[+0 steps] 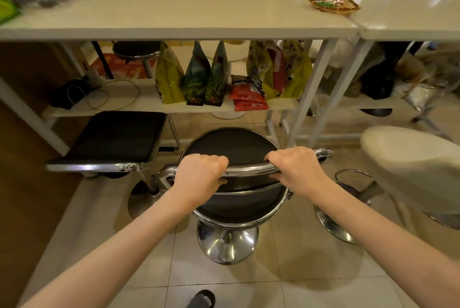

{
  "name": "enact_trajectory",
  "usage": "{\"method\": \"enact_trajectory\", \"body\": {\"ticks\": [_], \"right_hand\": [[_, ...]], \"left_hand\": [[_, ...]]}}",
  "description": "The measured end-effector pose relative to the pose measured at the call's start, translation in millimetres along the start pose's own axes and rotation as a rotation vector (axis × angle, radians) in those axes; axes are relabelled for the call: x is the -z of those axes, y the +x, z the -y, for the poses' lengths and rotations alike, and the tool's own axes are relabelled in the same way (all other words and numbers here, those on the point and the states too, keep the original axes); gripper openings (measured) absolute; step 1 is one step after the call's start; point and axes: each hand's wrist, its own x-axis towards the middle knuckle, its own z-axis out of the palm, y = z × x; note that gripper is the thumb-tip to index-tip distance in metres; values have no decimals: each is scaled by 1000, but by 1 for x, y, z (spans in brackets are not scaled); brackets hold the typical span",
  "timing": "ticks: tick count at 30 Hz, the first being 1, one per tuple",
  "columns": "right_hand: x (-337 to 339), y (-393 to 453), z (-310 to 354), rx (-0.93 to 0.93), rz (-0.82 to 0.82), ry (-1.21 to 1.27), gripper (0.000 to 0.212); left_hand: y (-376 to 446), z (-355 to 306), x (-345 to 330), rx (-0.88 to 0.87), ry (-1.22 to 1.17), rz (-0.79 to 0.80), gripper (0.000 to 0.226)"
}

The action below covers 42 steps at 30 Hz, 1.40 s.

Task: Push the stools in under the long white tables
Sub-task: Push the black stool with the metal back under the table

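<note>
both hands, left hand (pixel 199 173) and right hand (pixel 296 170), gripped the round black stool's chrome backrest rail (pixel 249 170) mid-frame; next, i judged, push it under the white desk (pixel 174 31).

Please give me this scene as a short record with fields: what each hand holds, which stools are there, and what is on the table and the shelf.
left hand: gripping chrome backrest rail
right hand: gripping same rail
held stool: round black stool, chrome base, not yet under the table
left neighbour: square black stool
right neighbour: white stool
table: long white table, woven tray at its right end
lower shelf: snack bags, cable
</note>
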Motion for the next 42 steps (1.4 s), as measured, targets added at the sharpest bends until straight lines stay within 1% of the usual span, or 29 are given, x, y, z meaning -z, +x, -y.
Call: {"method": "enact_trajectory", "body": {"ticks": [4,10,13,16,20,24,34,42], "right_hand": [[-8,16,-12,-10,-18,-10,38],[-21,48,-27,-6,-27,-24,41],[-27,68,-33,-10,-21,-28,41],[-35,86,-40,-9,-26,-28,43],[-45,111,-51,-18,-15,-33,44],[-54,137,-66,-29,-15,-42,44],[-74,193,-91,-75,-7,-44,42],[-90,207,-100,-93,5,-43,44]], "left_hand": [[16,9,-4,-7,16,-35,37],[41,37,-15,0,16,-41,39],[56,53,-21,3,8,-44,38],[70,70,-30,11,2,-15,36],[89,92,-39,21,-6,-4,30],[113,112,-46,11,-9,-7,35],[160,160,-66,6,1,-37,38],[175,172,-82,-28,-3,-58,40]]}}
